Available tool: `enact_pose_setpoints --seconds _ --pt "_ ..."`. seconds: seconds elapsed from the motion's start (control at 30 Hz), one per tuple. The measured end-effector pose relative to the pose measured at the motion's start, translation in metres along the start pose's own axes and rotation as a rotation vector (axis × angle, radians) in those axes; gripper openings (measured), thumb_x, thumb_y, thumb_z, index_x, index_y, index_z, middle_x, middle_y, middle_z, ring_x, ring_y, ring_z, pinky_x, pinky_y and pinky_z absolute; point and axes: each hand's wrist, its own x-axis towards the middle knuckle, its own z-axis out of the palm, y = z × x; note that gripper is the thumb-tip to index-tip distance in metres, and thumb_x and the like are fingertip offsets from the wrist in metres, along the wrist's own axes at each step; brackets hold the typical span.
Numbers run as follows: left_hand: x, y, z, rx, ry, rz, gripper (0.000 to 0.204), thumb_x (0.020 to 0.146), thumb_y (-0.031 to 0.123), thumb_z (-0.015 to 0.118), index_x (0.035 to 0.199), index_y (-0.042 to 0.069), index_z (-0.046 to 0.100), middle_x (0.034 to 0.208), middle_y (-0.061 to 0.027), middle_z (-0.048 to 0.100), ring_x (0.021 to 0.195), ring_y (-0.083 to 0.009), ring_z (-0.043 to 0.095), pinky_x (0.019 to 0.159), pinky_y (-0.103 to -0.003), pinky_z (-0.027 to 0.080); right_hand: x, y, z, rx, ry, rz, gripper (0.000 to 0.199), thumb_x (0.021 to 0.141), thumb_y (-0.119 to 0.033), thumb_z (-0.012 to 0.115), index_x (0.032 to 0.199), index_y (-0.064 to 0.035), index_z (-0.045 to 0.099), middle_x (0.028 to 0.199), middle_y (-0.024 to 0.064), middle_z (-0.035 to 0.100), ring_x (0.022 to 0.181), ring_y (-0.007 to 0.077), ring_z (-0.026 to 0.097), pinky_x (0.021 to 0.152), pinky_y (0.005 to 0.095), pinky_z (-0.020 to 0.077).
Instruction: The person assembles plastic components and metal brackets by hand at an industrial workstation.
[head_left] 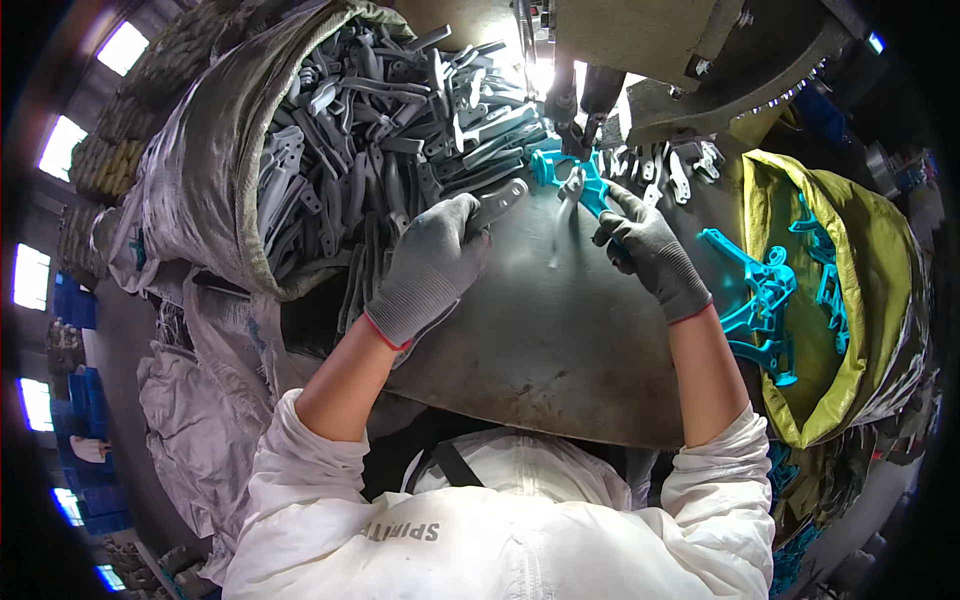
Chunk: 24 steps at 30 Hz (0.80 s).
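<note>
Both my hands wear grey knitted gloves. My left hand (428,262) is closed on a flat grey lever-shaped piece (503,202), whose rounded end with small holes points away from me. My right hand (652,252) grips the near end of a teal plastic bracket (594,192). That bracket lies beneath the tool head (578,110) of a machine. Another grey lever piece (570,188) stands out from the bracket toward me, slightly blurred. The glove hides the bracket's near end.
A large sack (215,170) on the left spills many grey lever pieces (350,150) onto the metal table (520,350). Teal brackets (765,290) lie at the right, beside a yellow sack (880,290) with more inside. Several small grey pieces (680,175) sit right of the tool.
</note>
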Motion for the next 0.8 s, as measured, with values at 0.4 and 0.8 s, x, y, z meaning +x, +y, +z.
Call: enact_pose_setpoints --seconds 0.4,0.8 --pt "0.020 0.052 0.026 -0.731 -0.307 -0.127 0.015 0.089 0.015 0.053 0.097 0.002 0.055 0.077 -0.0003 0.056 0.061 -0.0045 0.050 0.054 -0.021 0.040 -0.010 0.025 0.012 0.194 0.064 -0.255 0.053 0.085 -0.009 0.055 0.136 -0.0072 0.040 0.075 0.0023 0.058 0.053 0.0060 0.049 0.043 0.0207 0.0396" --pt "0.030 0.018 0.047 -0.928 -0.334 -0.263 0.047 0.093 0.050 0.042 0.091 0.005 0.055 0.072 0.0027 0.052 0.055 -0.0033 0.047 0.047 -0.019 0.037 -0.057 0.056 -0.110 -0.092 0.833 -0.363 0.017 0.094 -0.019 0.050 0.101 -0.0045 0.056 0.071 0.0052 0.056 0.055 0.0126 0.057 0.045 0.0267 0.0481"
